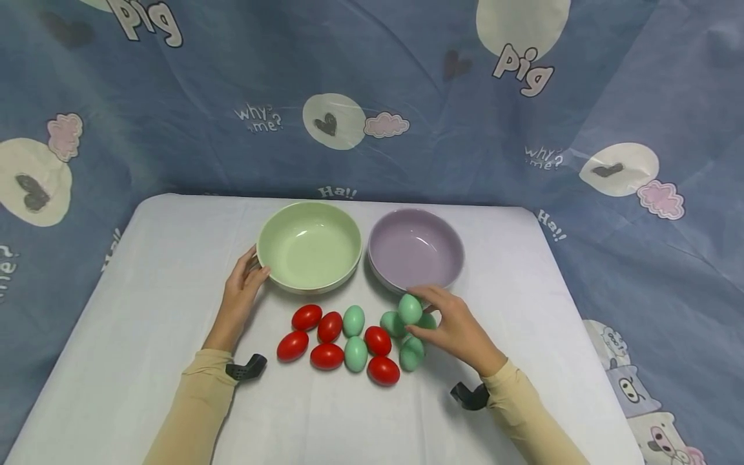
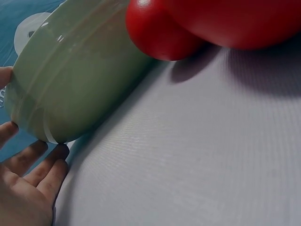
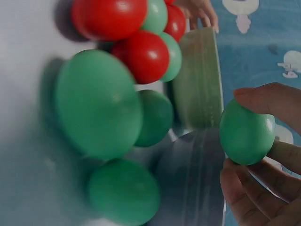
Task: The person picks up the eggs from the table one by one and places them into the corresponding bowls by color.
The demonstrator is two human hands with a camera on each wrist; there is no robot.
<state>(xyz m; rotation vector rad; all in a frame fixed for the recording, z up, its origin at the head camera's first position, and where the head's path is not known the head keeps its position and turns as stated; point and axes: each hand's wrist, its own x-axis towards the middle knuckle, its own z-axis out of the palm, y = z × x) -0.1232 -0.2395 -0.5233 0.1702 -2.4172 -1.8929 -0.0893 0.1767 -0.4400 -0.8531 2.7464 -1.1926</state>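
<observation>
My right hand [image 1: 450,323] pinches a light green egg [image 1: 410,309] between thumb and fingers, just in front of the purple bowl [image 1: 416,248]. In the right wrist view the held egg [image 3: 247,133] is raised above the other eggs. More green eggs, such as one near egg [image 1: 411,354], lie beneath and around this hand. My left hand [image 1: 241,287] rests against the left side of the light green bowl [image 1: 309,245]; its fingertips touch the outer wall of the bowl [image 2: 70,75]. Both bowls stand upright with bare insides.
Several red eggs [image 1: 327,356] lie in front of the bowls, with green eggs [image 1: 356,354] among them. A white cloth covers the table [image 1: 145,310]. Behind it hangs a blue printed curtain [image 1: 244,64]. Each wrist wears a black camera mount [image 1: 247,369].
</observation>
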